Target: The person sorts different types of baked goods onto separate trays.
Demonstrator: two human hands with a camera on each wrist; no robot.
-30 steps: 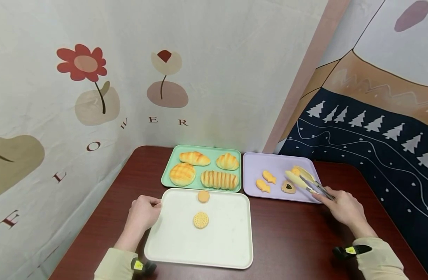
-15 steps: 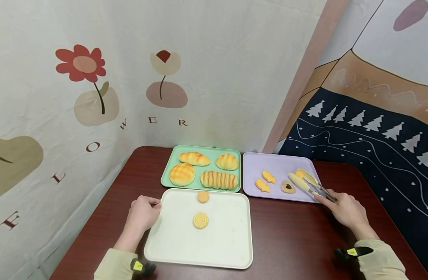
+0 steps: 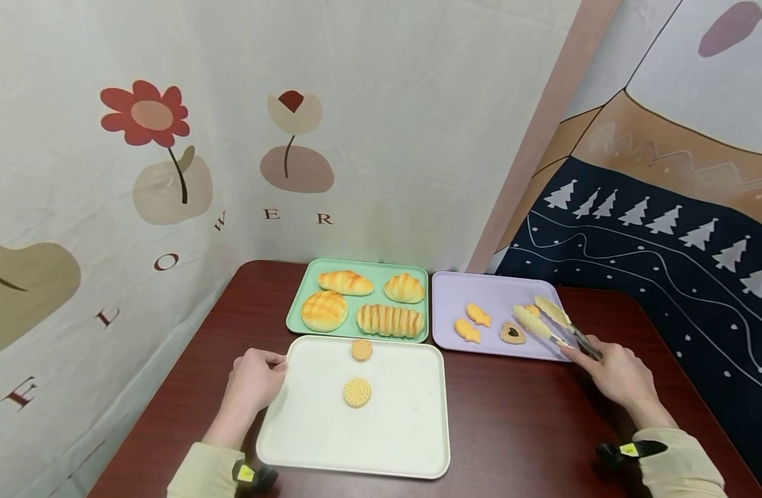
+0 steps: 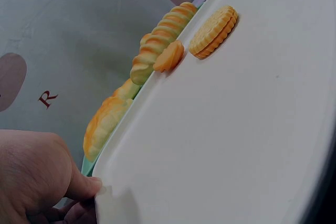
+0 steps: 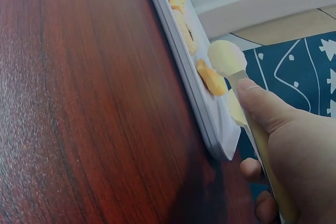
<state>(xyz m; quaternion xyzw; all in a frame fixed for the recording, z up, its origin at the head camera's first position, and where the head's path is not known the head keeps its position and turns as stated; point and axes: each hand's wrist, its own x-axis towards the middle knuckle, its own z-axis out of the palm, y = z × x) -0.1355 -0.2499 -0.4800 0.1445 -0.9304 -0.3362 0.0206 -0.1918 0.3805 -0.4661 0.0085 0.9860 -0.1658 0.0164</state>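
Observation:
My left hand point(image 3: 256, 377) grips the left edge of a white tray point(image 3: 387, 436); its thumb lies on the rim point(image 4: 100, 190). On the tray lie a round sandwich biscuit point(image 3: 358, 392) and a small orange cookie point(image 3: 361, 350). My right hand point(image 3: 611, 373) holds yellow tongs point(image 3: 545, 319) by the handle. The tong tips reach over the right side of a lilac tray point(image 3: 493, 287), one on each side of a small orange cookie point(image 3: 531, 310). In the right wrist view one tong tip point(image 5: 226, 59) sits just above that cookie point(image 5: 211, 80).
The lilac tray also holds two fish-shaped cookies point(image 3: 478, 315) and a heart cookie point(image 3: 513, 333). A green tray point(image 3: 296, 304) behind the white one carries several bread rolls point(image 3: 389, 319). All stand on a dark red table point(image 3: 518, 422) in a corner of cloth-covered walls.
The tongs have shifted slightly to the right over the lilac tray, tips still around the small orange cookie. The left hand has stayed on the white tray.

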